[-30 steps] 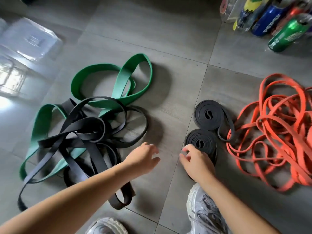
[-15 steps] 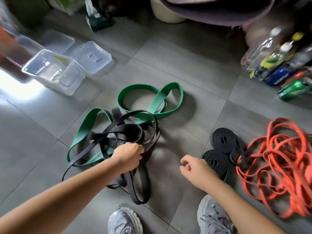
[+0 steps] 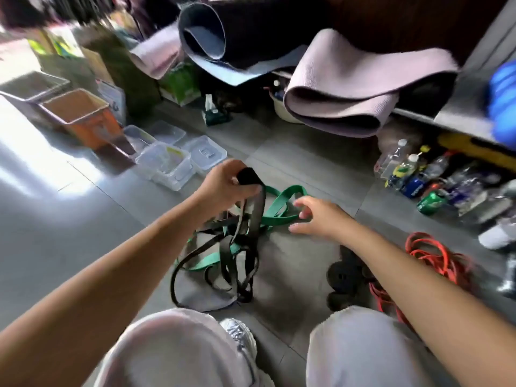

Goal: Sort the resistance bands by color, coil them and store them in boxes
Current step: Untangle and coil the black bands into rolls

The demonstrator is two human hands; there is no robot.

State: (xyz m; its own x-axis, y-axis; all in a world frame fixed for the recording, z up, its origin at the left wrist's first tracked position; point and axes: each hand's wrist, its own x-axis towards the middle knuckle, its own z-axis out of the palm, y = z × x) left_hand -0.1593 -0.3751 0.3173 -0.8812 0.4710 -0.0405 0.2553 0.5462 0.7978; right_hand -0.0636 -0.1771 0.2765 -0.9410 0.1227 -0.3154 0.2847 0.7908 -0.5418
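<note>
black bands [image 3: 256, 210] in fist of left hand [image 3: 220, 185]; right hand [image 3: 318, 216] spread, empty, just beside

Grey tiled floor [image 3: 296, 155] with bright glare [image 3: 30, 160] at the left, rolled mats [image 3: 349, 79] behind, bottles [image 3: 418, 177] clustered at the right.

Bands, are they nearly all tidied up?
Not nearly. Done: black coils lie on the floor. In hand: the left hand grips a black band tangled with a green band; the right hand hovers open. Left: orange bands loose, clear boxes waiting.
</note>
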